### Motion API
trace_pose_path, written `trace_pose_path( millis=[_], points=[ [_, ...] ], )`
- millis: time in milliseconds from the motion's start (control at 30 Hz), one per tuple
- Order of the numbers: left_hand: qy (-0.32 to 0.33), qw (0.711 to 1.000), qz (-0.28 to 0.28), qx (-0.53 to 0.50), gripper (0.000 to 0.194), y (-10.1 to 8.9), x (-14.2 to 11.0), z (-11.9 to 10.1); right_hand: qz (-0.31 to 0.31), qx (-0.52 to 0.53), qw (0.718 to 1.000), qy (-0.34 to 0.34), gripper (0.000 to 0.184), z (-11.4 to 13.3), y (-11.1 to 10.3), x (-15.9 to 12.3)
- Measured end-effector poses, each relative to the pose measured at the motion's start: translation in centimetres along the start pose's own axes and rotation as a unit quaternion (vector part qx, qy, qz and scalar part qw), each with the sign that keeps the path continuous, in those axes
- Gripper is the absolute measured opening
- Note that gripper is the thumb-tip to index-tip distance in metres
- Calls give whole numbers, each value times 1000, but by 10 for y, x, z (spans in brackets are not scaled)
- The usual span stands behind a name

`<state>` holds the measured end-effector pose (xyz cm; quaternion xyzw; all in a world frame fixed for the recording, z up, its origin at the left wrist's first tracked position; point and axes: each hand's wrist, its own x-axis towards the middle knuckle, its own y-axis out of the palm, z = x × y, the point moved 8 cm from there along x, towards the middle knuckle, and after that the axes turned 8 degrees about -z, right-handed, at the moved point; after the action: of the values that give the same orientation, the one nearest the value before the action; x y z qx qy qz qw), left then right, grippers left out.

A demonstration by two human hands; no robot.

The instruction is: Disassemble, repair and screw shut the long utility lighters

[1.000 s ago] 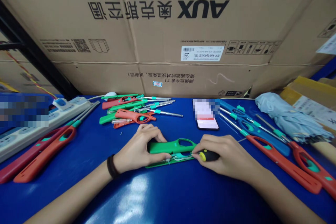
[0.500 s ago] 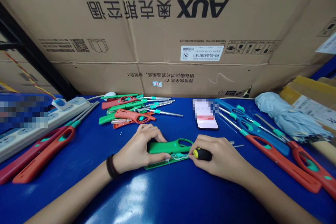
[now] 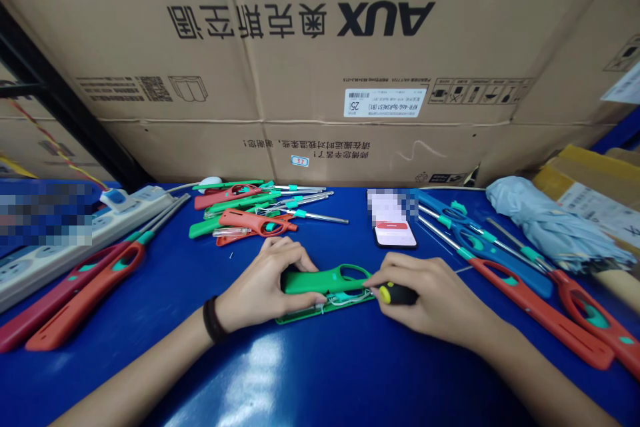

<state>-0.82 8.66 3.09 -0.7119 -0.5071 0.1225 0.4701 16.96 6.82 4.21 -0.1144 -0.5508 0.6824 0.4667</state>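
Observation:
My left hand (image 3: 270,283) is closed around the back end of a green gas lighter (image 3: 313,280), its thumb on the near side. The lighter's casing is split: the upper green half sits above the lower half (image 3: 295,319), with white wires (image 3: 345,301) and a teal trigger part showing between them. My right hand (image 3: 415,293) is at the lighter's front end, fingertips pinching by the wires and the casing edge. A screwdriver (image 3: 397,293) with a black and yellow handle is tucked in this hand; its shaft is mostly hidden.
Opened lighters in red and green (image 3: 250,210) lie piled at the back. Whole lighters lie left (image 3: 90,297) and right (image 3: 540,310). Around them are a power strip (image 3: 100,220), a phone (image 3: 395,230), a folded umbrella (image 3: 550,220) and a large cardboard box (image 3: 300,80) behind.
My right hand moved left along the lighter's front end, then came back right with the screwdriver, uncovering more of the wires. My left hand has kept its hold in place.

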Motion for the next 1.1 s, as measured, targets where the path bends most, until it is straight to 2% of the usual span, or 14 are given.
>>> trace_pose_path(
  millis=[133, 367, 500, 667, 900, 1100],
  points=[
    [0, 1000, 4, 2, 32, 0, 0, 0, -52, 6, 998, 22, 22, -14, -15, 0],
    [-1, 1000, -7, 2, 31, -3, -1, -2, -46, 2, 999, 10, 14, -11, -15, 1],
    [-13, 1000, -12, -21, 32, -6, -2, -6, -58, 2, 998, 23, 24, -15, -18, 2],
    [-19, 999, -21, -30, 29, -10, -3, -9, -12, 25, 999, 27, 12, -19, -12, 2],
    [-36, 998, -15, -49, 29, -10, -3, -6, 33, 53, 998, 32, 19, -18, -4, 1],
    [-11, 1000, -1, 14, 30, -11, -2, -12, 56, 62, 996, 31, 16, -16, -1, 1]
  ],
)
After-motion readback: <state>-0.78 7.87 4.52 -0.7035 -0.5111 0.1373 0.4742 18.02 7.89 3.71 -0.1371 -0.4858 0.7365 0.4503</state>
